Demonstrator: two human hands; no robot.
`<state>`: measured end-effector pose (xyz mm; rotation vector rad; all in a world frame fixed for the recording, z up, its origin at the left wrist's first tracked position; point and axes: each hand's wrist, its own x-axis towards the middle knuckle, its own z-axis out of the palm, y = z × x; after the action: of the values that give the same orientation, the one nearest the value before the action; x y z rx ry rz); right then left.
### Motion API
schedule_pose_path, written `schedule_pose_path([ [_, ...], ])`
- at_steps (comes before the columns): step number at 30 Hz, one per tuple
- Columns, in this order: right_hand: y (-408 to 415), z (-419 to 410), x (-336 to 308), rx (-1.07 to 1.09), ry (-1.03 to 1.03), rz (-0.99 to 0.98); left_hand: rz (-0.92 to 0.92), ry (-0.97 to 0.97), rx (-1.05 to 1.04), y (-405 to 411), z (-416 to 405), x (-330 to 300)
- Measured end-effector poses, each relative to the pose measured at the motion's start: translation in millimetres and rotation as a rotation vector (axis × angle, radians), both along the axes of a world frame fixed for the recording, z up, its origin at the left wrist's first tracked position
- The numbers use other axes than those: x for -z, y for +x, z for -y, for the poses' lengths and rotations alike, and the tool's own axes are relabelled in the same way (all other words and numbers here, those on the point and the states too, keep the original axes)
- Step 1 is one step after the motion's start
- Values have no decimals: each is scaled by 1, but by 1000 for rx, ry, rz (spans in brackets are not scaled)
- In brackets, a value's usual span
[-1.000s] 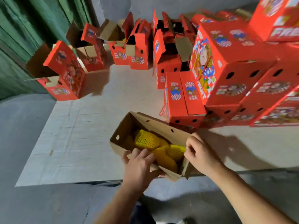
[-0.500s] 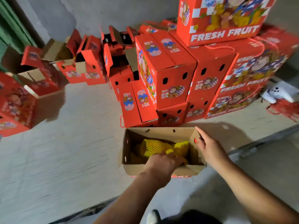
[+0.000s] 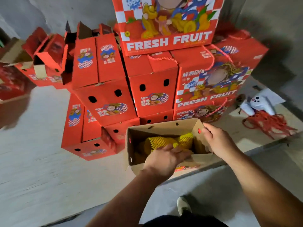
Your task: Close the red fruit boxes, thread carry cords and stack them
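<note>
An open fruit box [image 3: 161, 127], brown inside, sits on the floor in front of me with yellow net-wrapped fruit [image 3: 162, 141] in it. My left hand [image 3: 165, 158] reaches over the near wall, fingers spread on the fruit. My right hand [image 3: 218, 141] grips the box's right end flap. Behind it stands a stack of closed red boxes [image 3: 152, 89], some with red carry cords. A pile of loose red cords [image 3: 267, 123] lies on the floor to the right.
Open, empty red boxes [image 3: 45, 63] crowd the back left by the wall. A white game-controller-like object [image 3: 257, 104] lies on paper at the right. My shoe [image 3: 183, 205] is below the box. Pale floor sheeting stretches to the left.
The view has swung right and closer to the stack. My left hand has slid across the fruit toward the right; my right hand keeps its hold on the end flap.
</note>
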<state>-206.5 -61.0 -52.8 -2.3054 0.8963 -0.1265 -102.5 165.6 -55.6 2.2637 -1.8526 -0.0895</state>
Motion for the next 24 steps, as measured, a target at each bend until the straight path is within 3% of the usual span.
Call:
schedule_pose_path([
  [4,-1,69,3,31,109,14,-27,-40,-53,-26,57,-3],
  [7,4,86,9,18,224,32,-122,-138,-221,-28,61,-5],
  [11,3,84,23,86,436,53,-124,-460,-854,-9,8,6],
  [13,2,82,26,143,594,34,-318,-579,-1083,-1,-6,12],
  [15,1,82,28,175,731,53,-680,-621,-1207,6,1,13],
  [18,0,87,24,140,764,72,-1146,-731,-1461,12,14,7],
  [22,-5,98,15,271,731,115,-1745,-488,-1308,8,5,-3],
  [24,-7,102,9,288,613,144,-1834,-561,-1359,11,-1,-3],
])
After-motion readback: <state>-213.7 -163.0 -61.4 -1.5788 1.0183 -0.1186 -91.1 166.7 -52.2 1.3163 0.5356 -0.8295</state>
